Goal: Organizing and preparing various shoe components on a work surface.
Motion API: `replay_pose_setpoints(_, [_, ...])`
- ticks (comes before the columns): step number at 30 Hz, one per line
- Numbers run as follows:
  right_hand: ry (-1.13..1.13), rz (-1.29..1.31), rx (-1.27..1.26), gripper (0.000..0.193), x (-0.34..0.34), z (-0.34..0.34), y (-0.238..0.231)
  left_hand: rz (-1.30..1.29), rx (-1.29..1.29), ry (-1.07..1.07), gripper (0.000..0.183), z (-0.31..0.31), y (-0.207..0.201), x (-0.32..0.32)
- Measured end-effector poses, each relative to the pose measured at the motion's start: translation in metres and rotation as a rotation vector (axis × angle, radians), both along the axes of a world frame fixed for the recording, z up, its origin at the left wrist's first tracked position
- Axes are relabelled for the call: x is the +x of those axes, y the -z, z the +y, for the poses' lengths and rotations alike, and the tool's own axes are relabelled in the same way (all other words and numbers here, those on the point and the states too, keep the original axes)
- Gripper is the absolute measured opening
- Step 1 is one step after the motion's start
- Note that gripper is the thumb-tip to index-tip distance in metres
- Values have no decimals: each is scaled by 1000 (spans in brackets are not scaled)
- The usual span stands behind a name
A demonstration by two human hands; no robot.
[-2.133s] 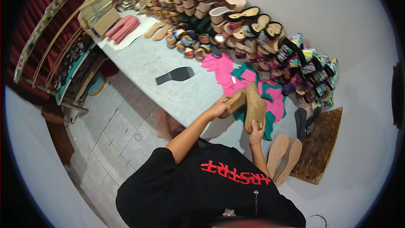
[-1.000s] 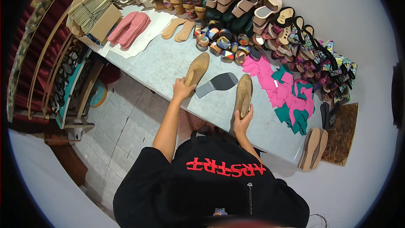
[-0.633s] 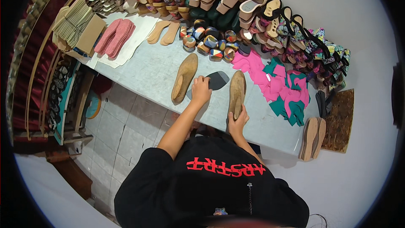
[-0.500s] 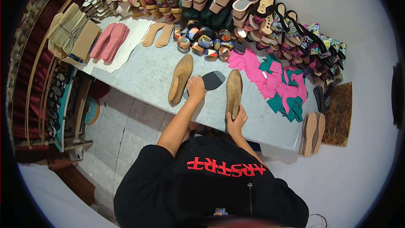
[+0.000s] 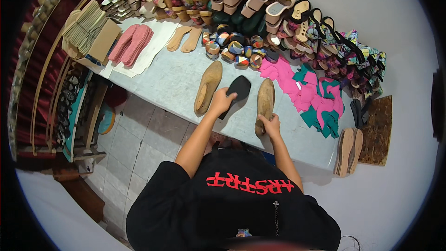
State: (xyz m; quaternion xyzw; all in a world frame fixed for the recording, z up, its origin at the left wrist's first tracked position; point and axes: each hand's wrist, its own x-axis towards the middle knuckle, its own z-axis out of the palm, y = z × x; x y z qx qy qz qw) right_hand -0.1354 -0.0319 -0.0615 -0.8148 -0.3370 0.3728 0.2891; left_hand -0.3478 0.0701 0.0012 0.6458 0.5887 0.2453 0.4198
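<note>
Centrally, the left hand [image 5: 222, 101] grips a black sole [image 5: 241, 86] between 2 wooden lasts [image 5: 210, 78], the right hand [image 5: 272, 124] holding 1. Shoes [image 5: 253, 2] crowd the top edge, pink scraps [image 5: 307, 94] centre-right.

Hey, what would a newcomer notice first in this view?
Probably the bright pink and green pieces on the right of the table, and the stacked shoes along its far edge. Nearer, the left hand holds a black sole between two brown shoe forms; the right hand touches the right-hand one.
</note>
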Motion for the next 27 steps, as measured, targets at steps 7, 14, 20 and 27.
replay_pose_setpoints(7, [-10,29,-152,84,2,15,-10,583,173,-436,47,-1,-7,-47])
replay_pose_setpoints(14, [-20,51,-241,73,0,22,-9,571,135,-498,70,5,8,-35])
replay_pose_setpoints(20, [-33,320,-96,58,21,16,19,489,-82,-488,58,9,2,-33])
replay_pose_setpoints(27, [-2,957,25,30,14,1,-23,0,-197,-478,64,5,-2,-73])
